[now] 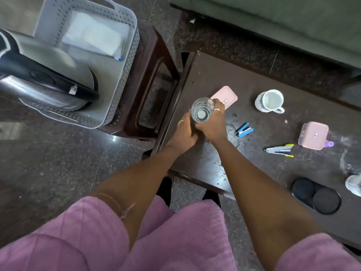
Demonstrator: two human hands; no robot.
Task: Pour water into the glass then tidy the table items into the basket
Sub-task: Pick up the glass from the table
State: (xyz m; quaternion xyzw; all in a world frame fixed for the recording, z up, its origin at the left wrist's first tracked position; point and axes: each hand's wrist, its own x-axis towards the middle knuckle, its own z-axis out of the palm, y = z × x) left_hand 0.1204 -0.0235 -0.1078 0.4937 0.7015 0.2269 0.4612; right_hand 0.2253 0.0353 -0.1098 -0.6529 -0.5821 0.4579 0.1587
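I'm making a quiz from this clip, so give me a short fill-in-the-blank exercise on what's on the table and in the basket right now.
1. Both hands, the left hand and the right hand, hold the clear ____.
2. The steel kettle sits inside the grey ____.
3. The white mug stands on the table with its opening facing ____.
4. The small stapler near the right hand is coloured ____.

Missing words: glass; basket; up; blue

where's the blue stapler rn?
Head view: the blue stapler lies on the table, just right of the right hand holding the glass, below the mug.
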